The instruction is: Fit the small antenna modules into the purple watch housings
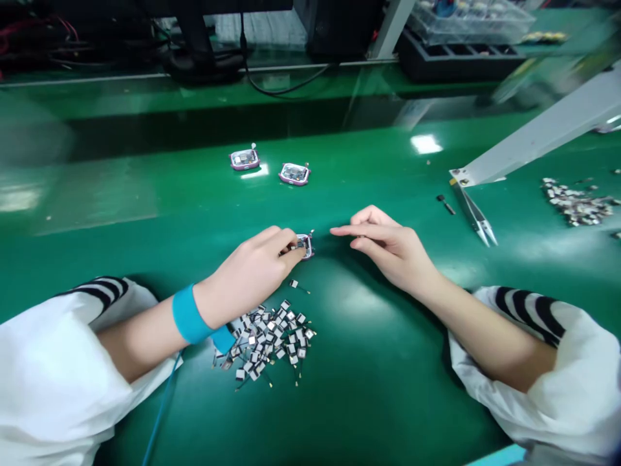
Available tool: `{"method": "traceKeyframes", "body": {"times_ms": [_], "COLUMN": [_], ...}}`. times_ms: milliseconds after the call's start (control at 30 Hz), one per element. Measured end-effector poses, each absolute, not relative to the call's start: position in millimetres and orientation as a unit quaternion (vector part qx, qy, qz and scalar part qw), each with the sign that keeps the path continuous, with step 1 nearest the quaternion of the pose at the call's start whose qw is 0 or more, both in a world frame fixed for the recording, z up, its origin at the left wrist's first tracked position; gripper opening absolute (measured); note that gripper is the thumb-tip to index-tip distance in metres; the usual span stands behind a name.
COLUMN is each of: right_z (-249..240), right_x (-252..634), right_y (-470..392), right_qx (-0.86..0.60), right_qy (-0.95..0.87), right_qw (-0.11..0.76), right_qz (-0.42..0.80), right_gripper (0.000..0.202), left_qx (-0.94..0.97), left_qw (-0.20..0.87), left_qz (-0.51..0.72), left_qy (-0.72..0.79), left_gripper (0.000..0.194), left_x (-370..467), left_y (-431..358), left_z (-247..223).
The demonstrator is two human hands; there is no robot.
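Observation:
My left hand (264,262) has its fingers closed around a small watch case (305,246) with a pink frame and exposed electronics, low over the green mat. The fingers hide much of the case, and a small part sticks up at its upper right corner. To the right, my right hand (388,246) is apart from the case. Its index finger points left, with the thumb a little below; no held thing can be made out. A single small square module with a thin lead (294,283) lies just below the case. Nearer me is a pile of similar modules (272,336).
Two more open watch cases, a left one (244,159) and a right one (294,173), lie farther back. Tweezers (478,213) and a small black part (445,204) rest at right, beside a white metal post (538,129). Beyond is a heap of small metallic parts (577,200). A blue wrist strap (189,315) trails a cord.

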State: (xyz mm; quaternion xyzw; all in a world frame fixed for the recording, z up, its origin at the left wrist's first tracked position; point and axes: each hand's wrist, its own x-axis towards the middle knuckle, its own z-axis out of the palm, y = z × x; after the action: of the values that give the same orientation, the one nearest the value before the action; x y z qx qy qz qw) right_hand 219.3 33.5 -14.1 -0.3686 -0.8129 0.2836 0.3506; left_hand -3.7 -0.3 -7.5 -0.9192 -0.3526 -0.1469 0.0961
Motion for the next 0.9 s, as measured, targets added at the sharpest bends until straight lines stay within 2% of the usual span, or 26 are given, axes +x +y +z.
{"method": "traceKeyframes", "body": {"times_ms": [167,333,467,567,900], "right_z": [-15,-10,-9,-11,-9], "right_x": [223,210,190,182,179], "right_y": [32,28,23,21,20], "right_qx": [-0.387,-0.427,-0.423,-0.412,-0.398], "right_qy": [-0.793,-0.700,-0.663,-0.655,-0.715], "right_qw": [0.395,0.469,0.467,0.479,0.464], "right_qz": [0.258,0.329,0.404,0.415,0.339], "right_gripper": [0.014,0.010,0.006,0.007,0.005], "left_qx": [-0.917,-0.918,-0.917,-0.916,-0.917], "left_qw": [0.100,0.093,0.090,0.083,0.073], "left_qz": [-0.140,-0.135,-0.142,-0.147,-0.150], "left_qy": [-0.359,-0.362,-0.362,-0.364,-0.362], "left_gripper": [0.018,0.019,0.018,0.018,0.019], "left_x": [-3,-3,-4,-4,-3], "left_y": [0,1,1,1,1], "left_z": [-10,-11,-11,-12,-10]}}
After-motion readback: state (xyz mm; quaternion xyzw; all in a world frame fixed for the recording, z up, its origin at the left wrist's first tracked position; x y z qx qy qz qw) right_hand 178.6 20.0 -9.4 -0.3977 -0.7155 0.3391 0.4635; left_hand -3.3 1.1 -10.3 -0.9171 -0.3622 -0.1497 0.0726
